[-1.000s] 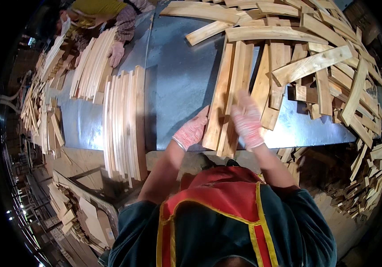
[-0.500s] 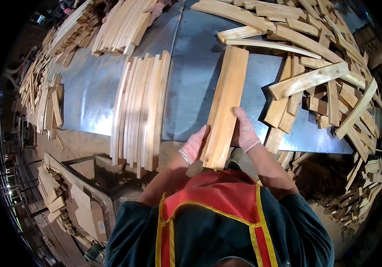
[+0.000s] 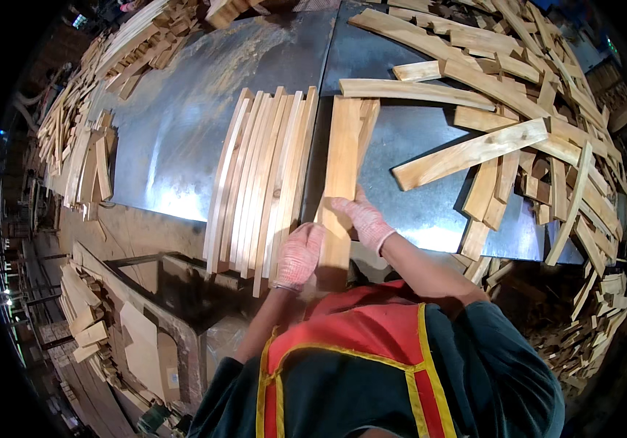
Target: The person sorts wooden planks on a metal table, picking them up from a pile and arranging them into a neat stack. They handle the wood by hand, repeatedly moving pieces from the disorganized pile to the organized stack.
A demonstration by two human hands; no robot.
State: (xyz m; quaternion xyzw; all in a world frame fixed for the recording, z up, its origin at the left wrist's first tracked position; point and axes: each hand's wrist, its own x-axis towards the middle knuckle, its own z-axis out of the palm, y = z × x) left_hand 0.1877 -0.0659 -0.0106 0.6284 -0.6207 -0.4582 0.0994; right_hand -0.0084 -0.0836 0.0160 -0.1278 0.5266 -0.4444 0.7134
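Note:
Between my hands, two wooden boards stand in a slanting pair: a wide front board [image 3: 341,157] and a second board [image 3: 366,128] partly hidden behind it. My right hand [image 3: 364,219], in a pinkish knit glove, grips the boards from the right with its fingers over the front face. On the lower left side, my left hand [image 3: 300,255], gloved alike, is closed against the boards' edge. Just left of them, a row of wooden slats [image 3: 262,182] stands on edge, side by side, overhanging the near table edge.
Loose boards [image 3: 503,146] lie in a jumbled heap on the right of the metal table [image 3: 175,139]. One curved board [image 3: 415,93] lies across the far ends of the held ones. More wood pieces [image 3: 94,168] are piled at left. A wooden-framed bin [image 3: 175,314] stands below the near edge.
The held boards have shifted left toward the slat row, and my right fingers now lie over the front face. At the far left, the other person's bundle of slats has mostly left the view.

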